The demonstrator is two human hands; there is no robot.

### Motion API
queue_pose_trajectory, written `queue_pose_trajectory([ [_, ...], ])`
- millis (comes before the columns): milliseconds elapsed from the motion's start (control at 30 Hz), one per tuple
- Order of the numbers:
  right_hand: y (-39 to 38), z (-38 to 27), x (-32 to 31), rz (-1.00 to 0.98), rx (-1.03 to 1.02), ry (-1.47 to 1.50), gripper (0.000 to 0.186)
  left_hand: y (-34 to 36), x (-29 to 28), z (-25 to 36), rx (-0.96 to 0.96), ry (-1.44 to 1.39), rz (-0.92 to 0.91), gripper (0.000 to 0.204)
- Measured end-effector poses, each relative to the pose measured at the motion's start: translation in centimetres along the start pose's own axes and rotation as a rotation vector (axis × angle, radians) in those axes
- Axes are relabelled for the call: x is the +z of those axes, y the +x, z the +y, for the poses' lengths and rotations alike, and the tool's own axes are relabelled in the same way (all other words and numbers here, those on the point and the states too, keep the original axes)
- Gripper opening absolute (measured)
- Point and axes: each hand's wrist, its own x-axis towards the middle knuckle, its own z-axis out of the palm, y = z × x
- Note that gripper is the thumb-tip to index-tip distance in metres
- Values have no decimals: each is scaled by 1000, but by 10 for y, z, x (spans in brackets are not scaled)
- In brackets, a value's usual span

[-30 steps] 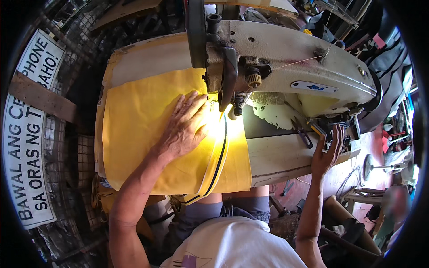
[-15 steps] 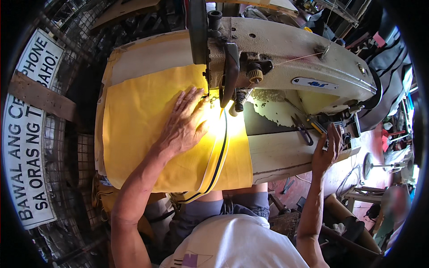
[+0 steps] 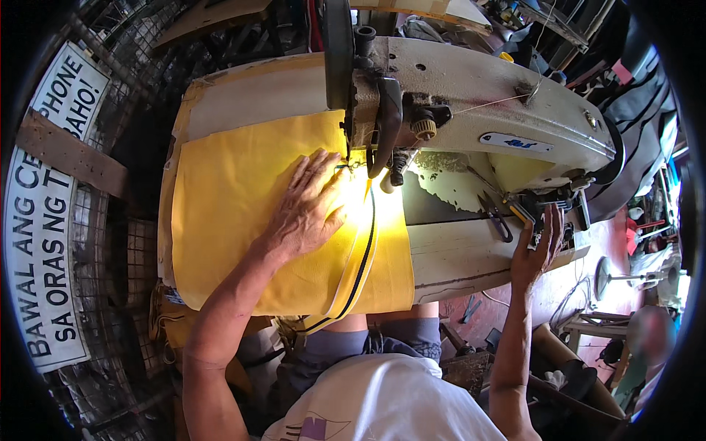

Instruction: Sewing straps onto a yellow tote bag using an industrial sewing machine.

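My left hand lies flat, fingers spread, on a large yellow sheet of material, its fingertips just left of the lit needle area of a sewing machine. A strip with a black band and white edging curves from under the presser area down the sheet and over the front edge; glare hides detail near the needle. My right hand is at the right end of the bed, fingers extended beside the dark metal fitting; whether they touch it is unclear. Purple-handled scissors lie left of it.
A long thin tool rests near the scissors. At left stand a wire mesh and a white sign crossed by a board. A standing fan, stools and clutter fill the right side; my lap is below the table edge.
My right hand's fingers curled somewhat half a second ago and are straighter now. My left hand stays on the yellow sheet, with only slight shifts in the picture.
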Motion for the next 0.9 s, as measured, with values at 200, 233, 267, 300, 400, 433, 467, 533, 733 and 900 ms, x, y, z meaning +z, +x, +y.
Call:
queue_pose_trajectory([
  [200, 65, 34, -10, 181, -49, 178, 47, 1, -2, -3, -6, 3, -5, 49],
  [233, 92, 45, -20, 221, -135, 65, 44, 1, -3, -4, -4, -9, -6, 50],
  [267, 116, 57, -25, 225, -143, -23, 40, 0, -3, -4, -6, -15, -12, 50],
  [300, 139, 74, -27, 208, -125, -45, 39, 0, -2, -4, -6, -13, -11, 50],
  [400, 226, 151, -16, -57, 7, -27, 40, -1, -1, -3, -17, -15, -11, 52],
  [433, 258, 170, -12, -172, 30, -21, 39, 1, -1, -3, -8, -17, -10, 51],
  [467, 278, 188, -14, -286, 53, -19, 39, 2, 0, -4, 3, -23, -8, 51],
  [533, 275, 221, -12, -335, -162, -35, 40, 2, 2, -9, 8, -45, 3, 51],
  [733, 72, 325, 40, 218, -101, -113, 30, 14, 11, -3, 46, -107, 35, 51],
  [900, 188, 239, 1, 265, -262, -192, 33, -6, -10, -9, -31, 36, -27, 51],
])
